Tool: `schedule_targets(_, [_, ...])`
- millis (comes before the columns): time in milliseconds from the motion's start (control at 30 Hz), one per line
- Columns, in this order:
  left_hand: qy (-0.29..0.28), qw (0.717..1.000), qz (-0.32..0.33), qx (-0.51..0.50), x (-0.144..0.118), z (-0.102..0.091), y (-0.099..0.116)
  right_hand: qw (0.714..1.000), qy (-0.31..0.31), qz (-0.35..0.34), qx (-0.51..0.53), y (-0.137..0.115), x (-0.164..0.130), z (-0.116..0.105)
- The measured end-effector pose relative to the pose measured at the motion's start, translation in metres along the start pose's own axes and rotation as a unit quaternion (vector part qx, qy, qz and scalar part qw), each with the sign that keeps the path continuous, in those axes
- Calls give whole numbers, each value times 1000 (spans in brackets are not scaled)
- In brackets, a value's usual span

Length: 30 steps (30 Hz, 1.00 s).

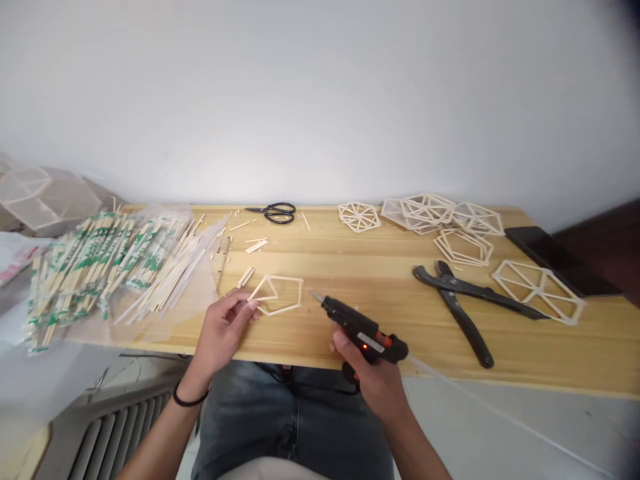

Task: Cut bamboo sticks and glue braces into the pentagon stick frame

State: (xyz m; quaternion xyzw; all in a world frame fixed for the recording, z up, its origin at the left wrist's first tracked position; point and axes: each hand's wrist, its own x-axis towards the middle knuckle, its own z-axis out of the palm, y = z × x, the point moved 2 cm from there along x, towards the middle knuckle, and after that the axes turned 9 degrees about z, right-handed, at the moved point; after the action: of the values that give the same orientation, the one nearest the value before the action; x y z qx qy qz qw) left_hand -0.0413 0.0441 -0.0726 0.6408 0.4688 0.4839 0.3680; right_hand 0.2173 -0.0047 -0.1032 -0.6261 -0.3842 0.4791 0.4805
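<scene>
- A long wooden desk [380, 320] runs across the view against a pale wall, its near edge just above the seated person's lap.
- A heap of wrapped chopsticks [100, 263] covers the desk's left end, with loose bare sticks fanned beside it.
- Finished stick frames [425, 212] cluster at the far right, with one more frame [539, 288] near the right edge beside a dark phone [550, 257].
- Black pliers [465, 300] lie open on the right half of the desk; scissors [275, 213] rest at the far edge.
- The glue gun [363, 331] sits in the right hand [373, 380], fingers wrapped shut around its handle; its long axis slants up and left, the nozzle aimed at the pentagon frame and just short of it.
- The pentagon frame [280, 294] lies flat near the desk's front middle, between both hands.
- The left hand [225, 330] pinches the frame's left corner with its fingertips, a narrow grip.
</scene>
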Motion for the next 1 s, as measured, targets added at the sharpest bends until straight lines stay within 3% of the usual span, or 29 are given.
schedule_targets(67, [6, 1000, 15, -3, -3, 1, 0, 997, -38, -26, -65, -5, -8, -2])
schedule_targets(167, [22, 999, 37, -8, -4, 2, 1, 977, -154, -75, -127, -19, -11, 8])
schedule_targets(233, [32, 998, 48, -8, -5, 2, 1, 969, -178, -82, -152, -27, -8, 15])
schedule_targets(567, [60, 997, 43, -38, -8, 2, -2, 954, -171, -93, -228, -28, -5, 29])
schedule_targets(833, [74, 996, 32, -45, -11, 1, -2, 976, -123, -60, -166, -17, -6, 24])
schedule_targets(1000, [76, 996, 40, -35, -11, 0, -2, 963, -144, -97, -207, -20, -6, 27])
